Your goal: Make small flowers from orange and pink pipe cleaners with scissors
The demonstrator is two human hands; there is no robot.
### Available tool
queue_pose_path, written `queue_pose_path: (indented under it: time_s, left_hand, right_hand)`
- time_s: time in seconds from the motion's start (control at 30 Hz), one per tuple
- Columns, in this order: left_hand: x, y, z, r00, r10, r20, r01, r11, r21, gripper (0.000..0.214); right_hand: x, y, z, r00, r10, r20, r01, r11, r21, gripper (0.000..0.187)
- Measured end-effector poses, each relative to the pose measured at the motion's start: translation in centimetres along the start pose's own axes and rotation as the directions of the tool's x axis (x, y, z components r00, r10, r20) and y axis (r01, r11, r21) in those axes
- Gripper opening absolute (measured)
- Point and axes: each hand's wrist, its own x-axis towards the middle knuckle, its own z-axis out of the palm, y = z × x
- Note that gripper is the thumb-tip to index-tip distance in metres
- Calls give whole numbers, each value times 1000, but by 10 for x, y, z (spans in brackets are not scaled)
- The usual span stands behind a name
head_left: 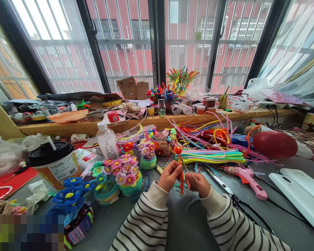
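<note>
My left hand (169, 176) pinches an orange pipe cleaner (181, 183), whose bent, fuzzy top sticks up above the fingers while the stem hangs below. Closed around small scissors (183, 163), my right hand (201, 184) holds the thin metal blades up against the orange piece. Fingers partly hide the scissors' handles. Large scissors (221, 183) with black handles lie just right of my right hand. Behind both hands is a bundle of pastel pipe cleaners (211, 156). Pots of pink pipe-cleaner flowers (127, 169) stand left of my left hand.
A pink glue gun (248, 179) and white box-like object (300, 195) lie at right, near a dark red balloon (275, 144). At left are blue flowers (69, 195), a lidded cup (54, 164) and a plastic bottle (106, 141). Jars (210, 103) line the wooden sill.
</note>
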Motion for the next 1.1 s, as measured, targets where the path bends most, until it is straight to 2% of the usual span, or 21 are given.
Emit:
queue_pose_path:
  time_s: [0.3,0.77,0.93,1.1]
  left_hand:
    - [-2,0,1,998,-19,53,18,1000,8,21]
    - [0,-1,2,1000,-21,13,21,1000,4,21]
    - [2,-2,-2,996,23,-90,-26,999,-31,19]
    - [4,-4,-7,981,1,-194,-29,989,-144,17]
  right_hand:
    - [-1,3,1,998,-42,37,41,999,21,50]
    - [-2,0,2,999,-36,-20,35,997,-67,48]
    - [-1,6,0,998,-62,18,64,994,-90,51]
    - [-1,7,-3,994,-85,-72,73,985,-155,43]
